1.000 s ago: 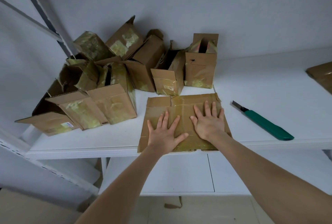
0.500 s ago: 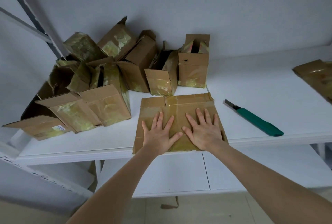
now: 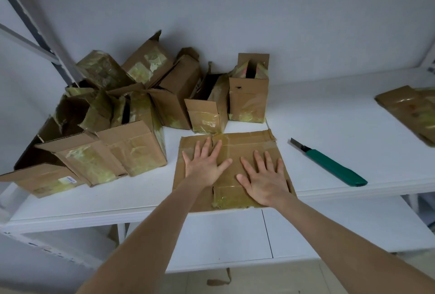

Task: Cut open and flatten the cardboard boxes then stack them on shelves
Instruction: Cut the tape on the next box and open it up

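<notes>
The left hand (image 3: 204,169) lies palm down with its fingers straight and spread wide, pressing on the left half of a flattened box (image 3: 244,145). The right hand (image 3: 266,180) lies the same way just beside it, fingers fanned and flat on the right half, a little nearer the front edge. Neither hand holds anything; both only press.

The flattened box lies at the front of a white shelf (image 3: 329,124), its near edge reaching the shelf's lip. Its surface is brown cardboard crossed by strips of glossy tape.

To the right of it, apart from the cardboard, a green-handled knife (image 3: 329,164) lies on the shelf at a slant, its short blade pointing toward the back left.

To the left and behind, a pile of unflattened boxes (image 3: 131,147) crowds the shelf up to the wall (image 3: 235,22). Some stand upright and some are tipped against each other, many with open flaps and taped sides. The nearest upright box (image 3: 248,100) stands just behind the flattened one.

At the far right edge of the view, well apart from the hands, a stack of flat cardboard (image 3: 409,110) rests on the same shelf.

Below, a lower shelf (image 3: 329,230) shows beneath the forearms.
</notes>
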Demonstrator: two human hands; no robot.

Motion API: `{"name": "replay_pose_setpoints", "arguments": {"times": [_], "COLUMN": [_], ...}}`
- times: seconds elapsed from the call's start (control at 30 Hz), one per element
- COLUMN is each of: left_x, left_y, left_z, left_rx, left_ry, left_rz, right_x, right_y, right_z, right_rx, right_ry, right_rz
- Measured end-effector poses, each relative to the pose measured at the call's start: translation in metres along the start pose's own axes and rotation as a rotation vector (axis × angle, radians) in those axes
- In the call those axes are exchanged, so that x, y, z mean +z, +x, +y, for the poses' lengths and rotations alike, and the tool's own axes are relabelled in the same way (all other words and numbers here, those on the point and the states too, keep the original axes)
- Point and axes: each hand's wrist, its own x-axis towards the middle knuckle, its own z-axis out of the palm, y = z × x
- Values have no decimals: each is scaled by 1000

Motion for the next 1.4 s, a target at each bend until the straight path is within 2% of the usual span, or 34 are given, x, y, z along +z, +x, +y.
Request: {"name": "replay_pose_setpoints", "arguments": {"times": [0.13, 0.3, 0.47, 0.87, 1.0, 1.1, 1.17, 1.27, 1.33, 1.4], "left_x": [19, 21, 25, 21, 9, 0, -3, -8, -8, -7], "left_y": [6, 8, 12, 9, 4, -9, -19, -31, -37, -42], "left_z": [-3, -4, -6, -5, -7, -16, -22, -28, -29, -27], "left_rx": [-3, 0, 5, 9, 9, -51, -166, -354, -387, -374], "left_ry": [78, 100, 103, 114, -10, -97, -88, -155, -289, -385], "left_rz": [-22, 9, 17, -5, -39, 15, 74, 50, 23, 79], "right_x": [-8, -20, -1, -6, -27, -33, -31, -31, -31, -29], "right_y": [5, 35, 47, 46, 40, 22, 6, -15, -25, -29], "right_z": [3, -10, -8, -8, 4, 15, 18, 21, 19, 15], "right_rx": [12, 15, 27, 19, -32, 89, 192, 290, 348, 388], "right_ry": [65, -3, -31, -14, 97, 140, 183, 294, 363, 440], "right_rz": [-14, 11, 86, 35, -57, 74, 146, 148, 153, 176]}}
